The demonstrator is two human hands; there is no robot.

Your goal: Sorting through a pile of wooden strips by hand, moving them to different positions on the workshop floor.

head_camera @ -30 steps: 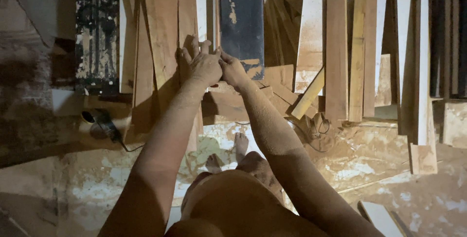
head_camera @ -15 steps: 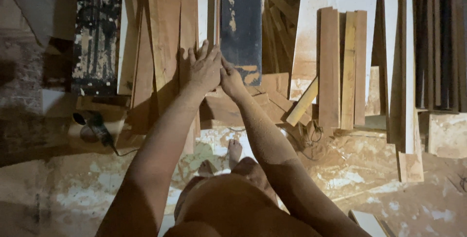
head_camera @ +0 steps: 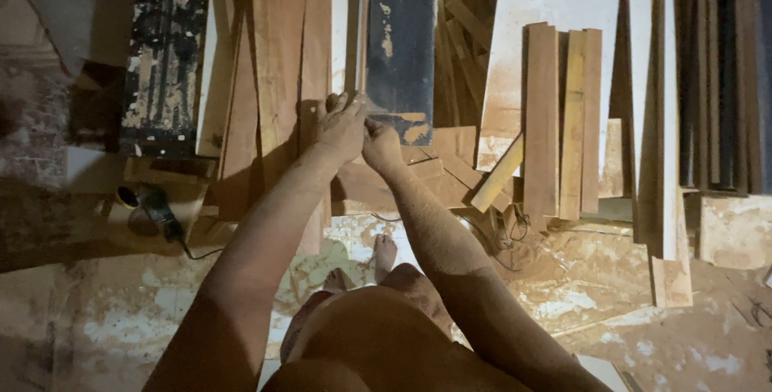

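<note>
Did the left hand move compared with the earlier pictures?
Cannot tell: the left hand lies beside the dark blue board as before; the camera itself shifted.

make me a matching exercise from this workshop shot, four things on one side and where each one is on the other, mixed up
Things:
1. dark blue board
2. power tool
3. white panel
4. bare foot

Places:
A. on the dusty floor, below the two hands
B. leaning at the upper right, behind three upright brown planks
C. on the floor at the left, with a cord running from it
D. standing just above the left hand and right hand

Pairs: 1-D, 2-C, 3-B, 4-A
</note>
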